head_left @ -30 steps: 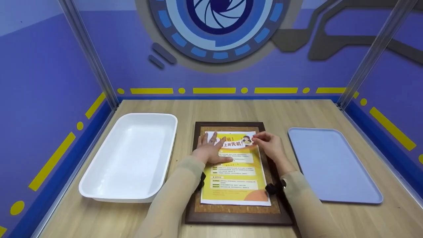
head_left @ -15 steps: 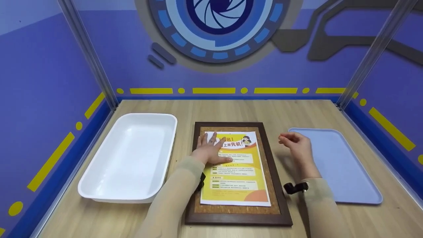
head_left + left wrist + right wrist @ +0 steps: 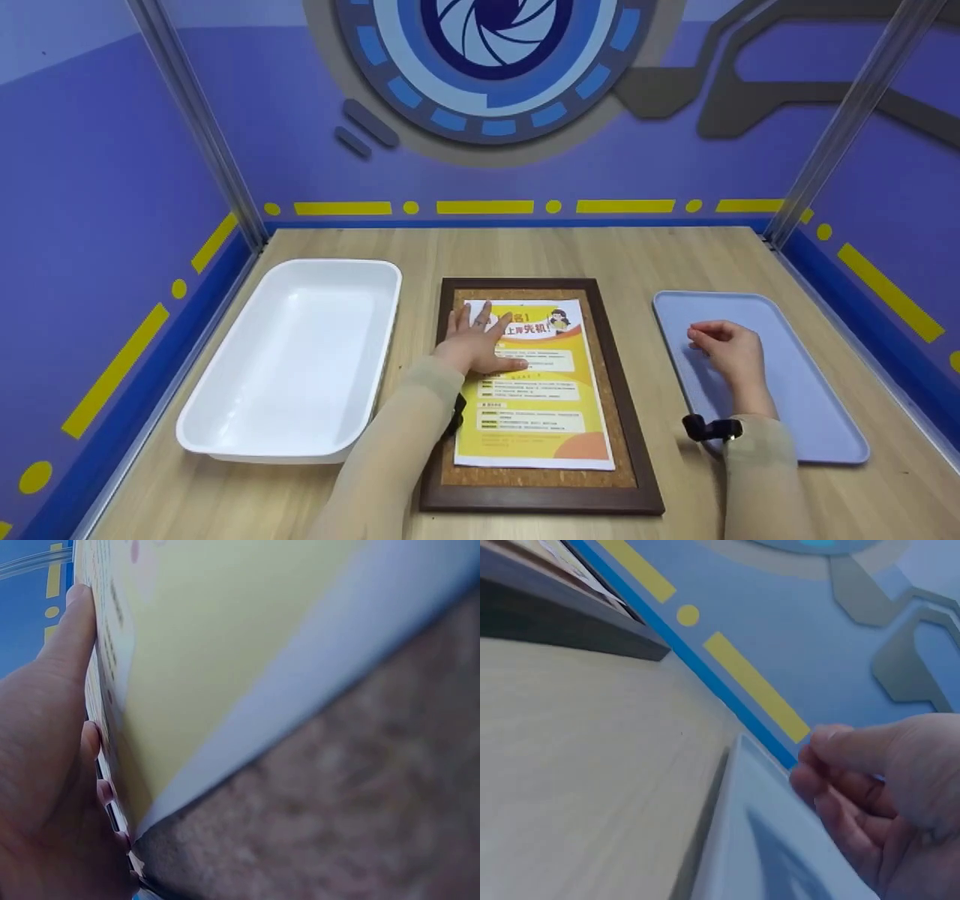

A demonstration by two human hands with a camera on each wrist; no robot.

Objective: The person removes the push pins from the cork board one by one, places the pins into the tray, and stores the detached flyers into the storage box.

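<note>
**My left hand (image 3: 484, 349) spread on the poster (image 3: 536, 405), my right hand (image 3: 731, 356) above the blue tray (image 3: 795, 390)**

From my head, I see the poster, a thin yellow-and-white rectangle of printed paper with orange curves, lying on a board. The board's core is speckled brown cork (image 3: 540, 476), and round it runs a smooth, dark brown frame (image 3: 540, 499) with squared corners. My left hand rests toward the poster's eleven o'clock, fingers fanned and thumb reaching out to three. At nine o'clock from the board sits a deep white tub (image 3: 300, 360), glossy, with rounded corners and a rolled lip. At three o'clock lies the blue tray, shallow and matte, with a low raised rim. Above its ten o'clock part, my right thumb and fingertips press together; I cannot tell whether anything small sits between them. Pale, soft sleeves (image 3: 761, 457) cover my forearms, and pale wood grain runs across the table (image 3: 525, 251).

From my left wrist, my thumb points to twelve o'clock along the poster's smooth face. Toward five o'clock the cork blurs into a coarse, mottled brown.

From my right wrist, my curled fingers show at four o'clock, thumb tip meeting fingertip. The blue tray's straight edge runs below, a soft shadow on its floor; at ten o'clock juts the frame's sharp, dark corner.
</note>
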